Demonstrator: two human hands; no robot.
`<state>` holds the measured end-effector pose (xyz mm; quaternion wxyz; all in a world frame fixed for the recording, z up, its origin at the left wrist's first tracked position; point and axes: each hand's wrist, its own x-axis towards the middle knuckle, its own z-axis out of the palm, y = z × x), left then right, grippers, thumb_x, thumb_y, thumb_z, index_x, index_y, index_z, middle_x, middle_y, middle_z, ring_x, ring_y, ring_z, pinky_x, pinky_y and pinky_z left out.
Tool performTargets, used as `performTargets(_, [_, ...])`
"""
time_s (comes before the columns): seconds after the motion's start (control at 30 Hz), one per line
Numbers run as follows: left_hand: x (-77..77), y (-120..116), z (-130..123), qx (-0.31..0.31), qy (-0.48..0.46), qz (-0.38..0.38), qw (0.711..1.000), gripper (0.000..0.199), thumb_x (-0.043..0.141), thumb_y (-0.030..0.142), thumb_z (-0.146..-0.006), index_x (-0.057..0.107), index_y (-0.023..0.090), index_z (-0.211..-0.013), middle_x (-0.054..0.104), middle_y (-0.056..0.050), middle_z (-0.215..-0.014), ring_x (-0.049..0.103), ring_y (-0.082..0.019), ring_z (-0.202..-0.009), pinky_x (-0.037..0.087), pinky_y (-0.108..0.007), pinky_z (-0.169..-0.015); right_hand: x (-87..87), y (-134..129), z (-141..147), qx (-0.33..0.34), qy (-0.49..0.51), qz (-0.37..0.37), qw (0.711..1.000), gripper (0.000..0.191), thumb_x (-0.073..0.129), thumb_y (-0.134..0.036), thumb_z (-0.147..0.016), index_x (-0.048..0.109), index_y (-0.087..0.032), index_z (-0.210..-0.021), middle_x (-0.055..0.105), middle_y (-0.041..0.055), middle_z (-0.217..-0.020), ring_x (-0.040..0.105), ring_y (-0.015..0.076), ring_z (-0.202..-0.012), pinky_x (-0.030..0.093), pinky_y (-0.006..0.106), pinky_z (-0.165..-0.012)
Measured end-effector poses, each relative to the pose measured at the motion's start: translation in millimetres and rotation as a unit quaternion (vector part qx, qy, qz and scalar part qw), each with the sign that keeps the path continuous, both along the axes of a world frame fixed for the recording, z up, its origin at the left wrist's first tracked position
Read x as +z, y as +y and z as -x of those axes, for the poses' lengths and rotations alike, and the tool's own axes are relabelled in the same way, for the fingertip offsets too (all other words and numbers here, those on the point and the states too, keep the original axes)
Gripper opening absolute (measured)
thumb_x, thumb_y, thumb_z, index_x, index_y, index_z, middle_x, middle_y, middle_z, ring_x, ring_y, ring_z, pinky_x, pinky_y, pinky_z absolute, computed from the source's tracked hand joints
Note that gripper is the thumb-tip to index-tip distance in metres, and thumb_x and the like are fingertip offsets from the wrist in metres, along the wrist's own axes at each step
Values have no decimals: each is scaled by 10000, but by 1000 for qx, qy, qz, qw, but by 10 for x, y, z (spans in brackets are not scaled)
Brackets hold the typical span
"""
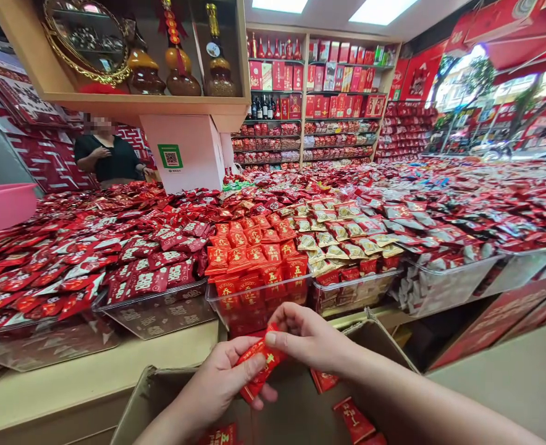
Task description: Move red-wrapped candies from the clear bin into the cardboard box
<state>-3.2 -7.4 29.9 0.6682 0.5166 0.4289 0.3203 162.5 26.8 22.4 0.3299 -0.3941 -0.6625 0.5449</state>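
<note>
Between both hands is a red candy packet (260, 366) with gold lettering. My left hand (224, 377) grips its lower end between thumb and fingers. At its upper end, my right hand (307, 337) pinches the packet. Under the hands stands an open cardboard box (296, 405) with a few similar red packets (354, 420) lying inside. Just beyond the hands, a clear plastic bin (259, 293) is filled with red packets (238, 256) standing in neat rows.
More clear bins of wrapped sweets line the counter, including gold-and-white packets (342, 228) to the right and dark red ones (162, 253) to the left. A pink basin (4, 207) sits at far left. Behind the counter stands a person (110, 151). Shelves (306, 93) hold boxes and bottles.
</note>
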Motion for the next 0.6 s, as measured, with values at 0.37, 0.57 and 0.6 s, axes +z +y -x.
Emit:
performTargets(0.37, [-5,13,-40,89,-33,23,995,292,540,398,-745,614,135,-850,654,-45,-717,625,-142,-561,419,-177,-434,-2,-67,8,-97,-35,-252,962,253,480,-302,-780,467,-154,-575,456,-23,-541,382,73,-508,321,196,-473])
performTargets(0.57, [102,-45,-32,129,-163,99,973,370,507,374,-777,449,169,-1080,651,-75,-844,619,-145,-660,472,-266,-609,49,-185,-21,-36,-56,-538,840,67,503,-180,-780,564,-182,-807,570,38,-730,454,125,-683,395,254,-615])
performTargets(0.6, [114,-49,-31,151,-168,77,971,373,561,297,-755,433,185,-1088,640,-66,-882,612,-141,-687,474,-275,-635,52,-204,-18,-17,-65,-548,834,68,525,-190,-767,568,-187,-820,577,39,-754,457,131,-707,401,263,-635])
